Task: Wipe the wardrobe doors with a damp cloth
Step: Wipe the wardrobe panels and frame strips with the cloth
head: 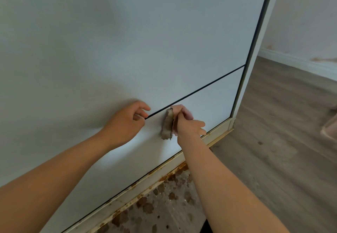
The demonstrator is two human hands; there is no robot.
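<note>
The left hand (127, 121) rests on the white door (127, 41), fingers curled at the left end of the dark seam (200, 88), its grip holding nothing. Just to its right, the right hand (187, 125) pinches the beige cloth (168, 124) against the lower panel (209, 105), below the seam. Near the plinth (145, 180), the floor (273, 150) is brown-stained.

Grey-brown wood-look floor (273, 141) meets a white skirting board (295, 63) under a pale, stained wall (306, 19); rusty blotches (164, 201) mark the floor.
</note>
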